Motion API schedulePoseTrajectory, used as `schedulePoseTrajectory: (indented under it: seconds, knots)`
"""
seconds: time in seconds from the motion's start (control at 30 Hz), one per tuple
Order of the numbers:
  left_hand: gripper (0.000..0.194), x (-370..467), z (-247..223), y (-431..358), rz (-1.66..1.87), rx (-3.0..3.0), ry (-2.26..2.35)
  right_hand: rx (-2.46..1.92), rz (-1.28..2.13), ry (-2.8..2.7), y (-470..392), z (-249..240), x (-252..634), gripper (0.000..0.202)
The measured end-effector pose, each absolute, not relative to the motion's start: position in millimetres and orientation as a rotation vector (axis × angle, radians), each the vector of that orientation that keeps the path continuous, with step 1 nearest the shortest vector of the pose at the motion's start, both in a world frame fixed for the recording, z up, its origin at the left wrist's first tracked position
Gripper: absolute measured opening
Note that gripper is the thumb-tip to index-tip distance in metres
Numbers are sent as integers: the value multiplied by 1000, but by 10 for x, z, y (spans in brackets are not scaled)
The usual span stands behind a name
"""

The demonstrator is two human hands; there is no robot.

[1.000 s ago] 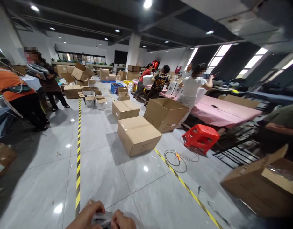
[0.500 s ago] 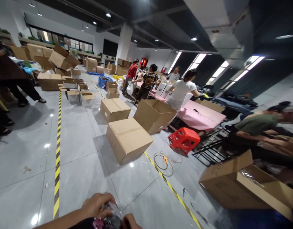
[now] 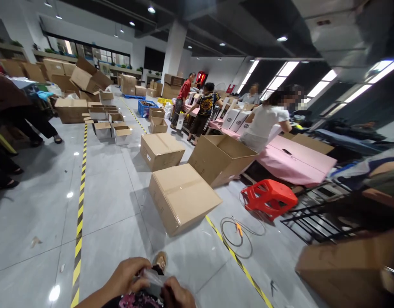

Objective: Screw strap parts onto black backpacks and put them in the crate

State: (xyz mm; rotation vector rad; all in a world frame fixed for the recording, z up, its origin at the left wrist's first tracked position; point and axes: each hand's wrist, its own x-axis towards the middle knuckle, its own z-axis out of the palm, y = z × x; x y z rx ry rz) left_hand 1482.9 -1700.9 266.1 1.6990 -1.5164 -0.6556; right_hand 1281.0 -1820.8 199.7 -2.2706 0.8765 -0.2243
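At the bottom centre, my left hand point(image 3: 128, 276) has its fingers bent round one side of a crumpled clear plastic bag point(image 3: 154, 279). My right hand point(image 3: 178, 294) pinches the bag's other side, close to the left one. Something grey shows through the plastic, but I cannot make out what it is. Dark patterned cloth point(image 3: 141, 300) lies just beneath the hands. A sandalled foot point(image 3: 160, 260) shows on the floor beyond them.
Ahead stand two closed cartons point(image 3: 186, 192) and an open carton point(image 3: 221, 158). To the right are a red stool point(image 3: 270, 197), a coiled hose point(image 3: 237, 237) and another carton point(image 3: 344, 267). Several people work by a pink-covered table point(image 3: 296, 160). Yellow-black tape point(image 3: 80, 205) crosses the floor.
The cartons and stool now appear larger and lower right in view. My right hand shows more, and a sandalled foot has come into sight. Both hands still hold the bag.
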Motion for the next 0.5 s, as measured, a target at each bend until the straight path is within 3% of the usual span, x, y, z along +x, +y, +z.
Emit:
schedulePoseTrajectory:
  seconds: [0.17,0.33,0.5]
  knots:
    - [30,15052,2545,-17301,-520,1768,-1405,-2297,-204,569,-18995,2010,13259,30]
    - [30,15093,2545,-17798,-232,1892,-1301,-2354,-167,393,-19762,2160,13540,16]
    - [38,15019,2741,-18204,-387,1990,-1148,-2392,-248,369,-20231,2307,13640,12]
